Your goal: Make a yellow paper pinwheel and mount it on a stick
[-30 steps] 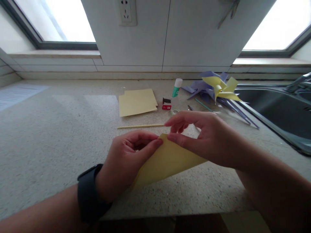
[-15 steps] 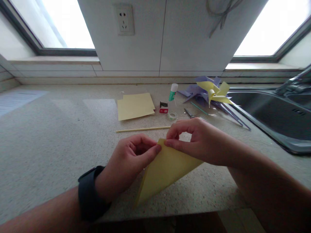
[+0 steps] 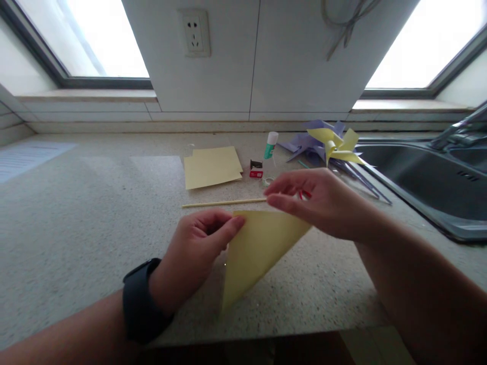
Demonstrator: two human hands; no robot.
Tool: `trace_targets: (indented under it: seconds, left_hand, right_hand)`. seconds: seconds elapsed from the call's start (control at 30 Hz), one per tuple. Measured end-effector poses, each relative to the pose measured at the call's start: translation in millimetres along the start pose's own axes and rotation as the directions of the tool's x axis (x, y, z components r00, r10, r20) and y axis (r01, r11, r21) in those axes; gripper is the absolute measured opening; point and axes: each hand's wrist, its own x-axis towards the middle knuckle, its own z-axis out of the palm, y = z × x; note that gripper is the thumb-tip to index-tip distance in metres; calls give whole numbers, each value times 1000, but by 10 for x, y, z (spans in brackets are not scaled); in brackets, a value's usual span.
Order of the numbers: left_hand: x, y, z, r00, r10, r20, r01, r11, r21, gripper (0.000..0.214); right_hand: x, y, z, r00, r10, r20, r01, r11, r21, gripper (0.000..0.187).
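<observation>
A yellow sheet of paper (image 3: 262, 248), folded into a triangle, is held up above the front of the counter. My left hand (image 3: 201, 248), a dark watch on its wrist, pinches the top left corner between thumb and fingers. Over the paper's upper right edge is my right hand (image 3: 315, 203), thumb and bent fingers slightly apart with nothing visible between them. It hides part of the paper's right side and most of the red-handled scissors (image 3: 305, 194). A thin pale stick (image 3: 224, 204) lies just beyond the paper.
Yellow sheets (image 3: 213, 167) lie behind the stick. Near them are a small red box (image 3: 256, 169), a glue stick (image 3: 270, 145) and a ring of string (image 3: 268, 181). Yellow and purple pinwheels (image 3: 337, 144) rest beside the sink (image 3: 418, 172). A printed sheet (image 3: 34, 154) is far left.
My right hand has let go of the paper's top corner and moved up and right. The left hand keeps its pinch, and the paper has turned so its top edge is nearly level.
</observation>
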Motion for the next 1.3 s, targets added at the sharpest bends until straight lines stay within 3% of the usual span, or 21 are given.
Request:
trace_targets:
  seconds: [0.07, 0.13, 0.17, 0.23, 0.37, 0.47, 0.53, 0.67, 1.0, 1.13, 1.3]
  left_hand:
    - [16, -18, -5, 996, 19, -87, -25, 997, -71, 21]
    - [30, -30, -10, 989, 37, -141, -54, 991, -121, 24]
    - [36, -33, -11, 987, 46, -157, -67, 989, -135, 25]
    - [45, -31, -12, 982, 61, -177, -88, 985, -150, 26]
    - [56, -20, -2, 974, 82, -211, -120, 977, -176, 28]
    - [54, -21, 8, 972, 87, -220, -128, 976, -177, 28]
    - [47, -24, 12, 972, 88, -218, -127, 977, -174, 27]
    - [27, -15, 12, 972, 87, -218, -127, 976, -177, 26]
    - [-8, -13, 6, 985, 68, -158, -103, 969, -226, 26]
    - [-42, -25, -6, 998, 51, -22, -55, 972, -230, 30]
    - [-81, 26, -28, 987, 51, 149, -33, 992, -119, 25]
  right_hand:
    - [48, 61, -27, 977, 36, -212, -7, 991, 135, 33]
    - [80, 119, -12, 944, 101, -314, 1, 951, 308, 35]
    - [88, 141, 15, 945, 141, -294, -7, 910, 414, 36]
    - [86, 161, 106, 972, 218, -90, -102, 732, 673, 39]
    - [36, 113, 364, 985, 132, 112, -166, 529, 832, 36]
    - [-6, 52, 548, 982, 124, 143, -181, 399, 899, 24]
    - [-24, 24, 634, 976, 172, 136, -191, 367, 910, 24]
    - [-36, 12, 690, 964, 248, 91, -179, 358, 916, 25]
    - [-51, 38, 562, 963, 259, 75, -184, 427, 885, 23]
    - [-104, 71, 463, 967, 210, 140, -225, 462, 858, 14]
    - [-154, 96, 390, 964, 205, 169, -257, 560, 788, 16]
